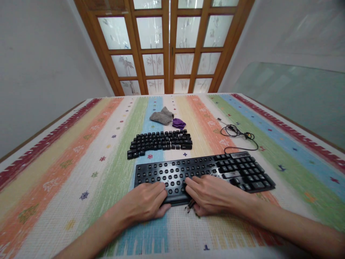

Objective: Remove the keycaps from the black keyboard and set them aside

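Note:
A black keyboard [172,172] lies on the table at a slight slant. Its left and middle parts show bare key stems, while the right part still carries keycaps. My left hand [149,199] is closed on the keyboard's front left edge, fingers on top and thumb at the front. My right hand [210,194] is closed over the middle of the keyboard. A thin dark tool [191,205] with small pale ends pokes out beneath its fingers; most of it is hidden, so its kind is unclear. Behind the keyboard, loose black keycaps [161,140] sit in rows.
A grey cloth [162,116] and a purple cloth [179,123] lie beyond the keycaps. The keyboard's coiled cable [237,132] rests at the back right. A striped cloth [107,158] covers the table. Glazed wooden doors [168,46] stand behind.

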`<action>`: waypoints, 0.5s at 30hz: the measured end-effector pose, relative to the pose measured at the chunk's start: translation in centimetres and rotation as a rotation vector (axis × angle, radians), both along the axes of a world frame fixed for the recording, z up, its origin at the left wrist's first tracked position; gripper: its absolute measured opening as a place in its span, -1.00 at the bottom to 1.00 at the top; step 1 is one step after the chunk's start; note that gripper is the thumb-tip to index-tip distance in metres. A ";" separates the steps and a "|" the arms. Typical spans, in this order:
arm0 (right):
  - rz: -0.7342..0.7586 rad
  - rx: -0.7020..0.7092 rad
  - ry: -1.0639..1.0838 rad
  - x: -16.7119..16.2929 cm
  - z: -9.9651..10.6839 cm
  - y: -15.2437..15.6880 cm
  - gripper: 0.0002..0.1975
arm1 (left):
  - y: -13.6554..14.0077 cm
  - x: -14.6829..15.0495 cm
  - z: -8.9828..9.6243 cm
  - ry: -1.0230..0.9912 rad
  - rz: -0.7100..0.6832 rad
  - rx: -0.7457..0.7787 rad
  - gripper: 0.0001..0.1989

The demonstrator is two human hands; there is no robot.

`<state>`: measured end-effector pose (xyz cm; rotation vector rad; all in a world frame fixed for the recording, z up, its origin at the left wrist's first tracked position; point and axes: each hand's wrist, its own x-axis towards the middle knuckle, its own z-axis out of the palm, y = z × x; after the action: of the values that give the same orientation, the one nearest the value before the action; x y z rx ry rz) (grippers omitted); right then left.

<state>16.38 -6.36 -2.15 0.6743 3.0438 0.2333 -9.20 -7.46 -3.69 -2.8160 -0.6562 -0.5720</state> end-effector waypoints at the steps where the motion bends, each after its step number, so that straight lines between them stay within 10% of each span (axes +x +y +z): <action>1: 0.001 -0.004 -0.004 0.1 0.0 0.0 -0.88 | 0.0 0.0 0.0 -0.001 -0.001 -0.004 -0.70; 15: 0.093 -0.072 -0.064 -0.3 0.8 0.9 -0.79 | -0.1 0.3 0.4 -0.012 0.027 -0.017 -0.75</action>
<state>16.05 -5.50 -1.34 0.5118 3.0088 0.1424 -8.91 -7.60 -3.30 -2.8174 -0.7028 -0.5810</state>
